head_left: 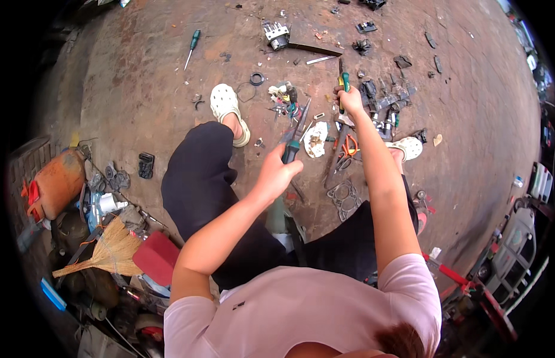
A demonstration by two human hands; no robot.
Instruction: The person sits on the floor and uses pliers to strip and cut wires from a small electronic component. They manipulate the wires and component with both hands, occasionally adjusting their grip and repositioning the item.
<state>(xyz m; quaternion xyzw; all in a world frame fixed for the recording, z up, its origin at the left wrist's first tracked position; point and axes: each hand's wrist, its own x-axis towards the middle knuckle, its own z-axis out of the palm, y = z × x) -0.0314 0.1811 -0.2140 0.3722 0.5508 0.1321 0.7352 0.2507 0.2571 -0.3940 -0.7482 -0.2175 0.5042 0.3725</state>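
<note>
A rust-brown concrete floor (pixel 140 89) spreads under the seated person, whose black trousers (pixel 200 185) and cream clogs (pixel 225 104) frame a scatter of metal parts (pixel 385 104). At the left lie an orange gas cylinder (pixel 59 182), a straw broom (pixel 104 253) and a red dustpan (pixel 155 256). The left hand (pixel 277 173) has its fingers wrapped tight around green-handled pliers (pixel 294 137), held above the floor between the legs. The right hand (pixel 349 98) is clenched on a green-handled screwdriver (pixel 343 83), upright over the parts. Orange-handled scissors (pixel 348 146) and a flat gasket (pixel 343 197) lie just below; another screwdriver (pixel 192 48) lies well apart.
</note>
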